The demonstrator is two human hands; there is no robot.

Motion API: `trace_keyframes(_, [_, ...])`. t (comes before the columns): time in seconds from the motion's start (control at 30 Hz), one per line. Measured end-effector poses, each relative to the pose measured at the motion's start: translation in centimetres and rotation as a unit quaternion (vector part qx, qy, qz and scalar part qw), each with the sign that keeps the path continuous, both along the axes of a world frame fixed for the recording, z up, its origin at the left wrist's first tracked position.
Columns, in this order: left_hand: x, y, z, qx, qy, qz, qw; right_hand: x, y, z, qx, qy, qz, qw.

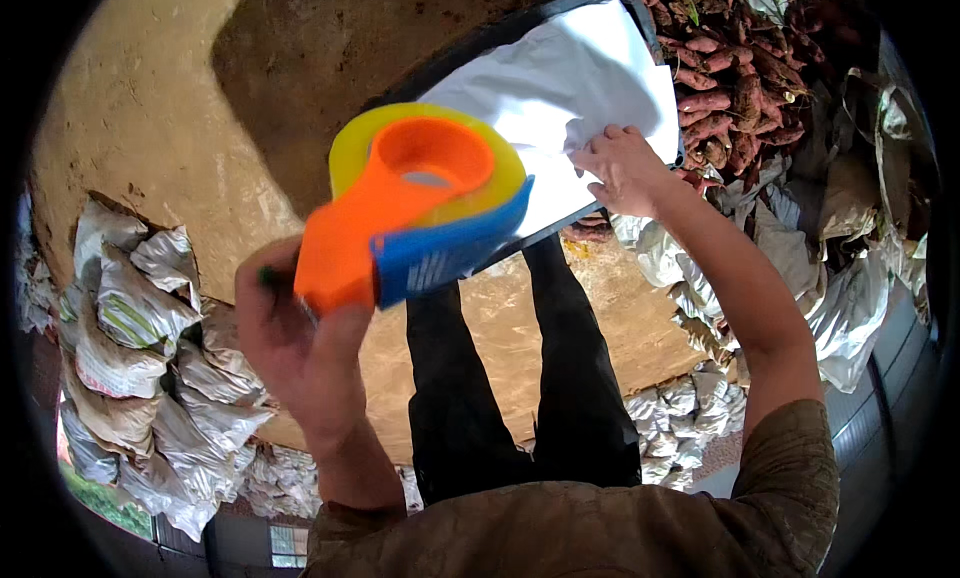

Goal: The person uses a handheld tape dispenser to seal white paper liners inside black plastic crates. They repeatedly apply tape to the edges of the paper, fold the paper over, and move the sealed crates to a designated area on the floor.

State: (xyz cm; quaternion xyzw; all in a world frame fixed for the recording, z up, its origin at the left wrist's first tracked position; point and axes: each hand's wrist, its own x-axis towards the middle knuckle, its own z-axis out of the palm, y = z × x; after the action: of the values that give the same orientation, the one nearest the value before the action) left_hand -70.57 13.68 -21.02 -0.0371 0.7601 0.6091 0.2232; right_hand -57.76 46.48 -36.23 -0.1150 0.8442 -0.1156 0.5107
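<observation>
My left hand [305,348] is wrapped round the handle of an orange and blue tape dispenser [340,233], raised close to the camera. A wide roll of yellowish tape [350,143] sits on it. Behind the dispenser, a white sheet [560,68] covers the top of a dark crate [425,66], with wrinkles across its middle. My right hand [628,168] rests on the sheet near its right edge, fingers partly spread and nothing seen in them. The dispenser hides the left part of the sheet and crate.
Reddish sweet potatoes [735,98] are heaped right of the crate. Crumpled white sacks [855,308] lie at the right, and more filled sacks [140,328] are piled at the left. My legs [570,378] stand close to the crate on a brown dirt floor [140,108].
</observation>
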Motion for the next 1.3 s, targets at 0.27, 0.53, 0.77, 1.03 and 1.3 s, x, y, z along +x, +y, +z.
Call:
trace_keyframes(0.27, [6.1, -6.3, -7.9, -0.071, -0.199, 0.08, 0.974, -3.4, -3.2, 1.4, -0.128, 0.139, -0.216, 0.958])
trace_keyframes(0.53, [9.4, -8.5, -6.4, -0.069, -0.294, 0.12, 0.946, -8.6, -15.1, -2.2, -0.329, -0.209, -0.473, 0.791])
trace_keyframes(0.77, [9.2, -10.7, -1.6, -0.03, -0.301, 0.133, 0.944, -2.6, -14.1, -5.5, -0.389, -0.245, -0.534, 0.71])
trace_keyframes(1.03, [5.0, -6.0, -0.8, 0.008, -0.222, 0.054, 0.973, -1.5, -12.9, 1.7, -0.346, -0.106, -0.618, 0.698])
trace_keyframes(1.3, [1.3, -0.6, 0.7, 0.071, -0.301, -0.036, 0.95, -0.8, -9.8, 13.8, -0.391, -0.033, -0.535, 0.748])
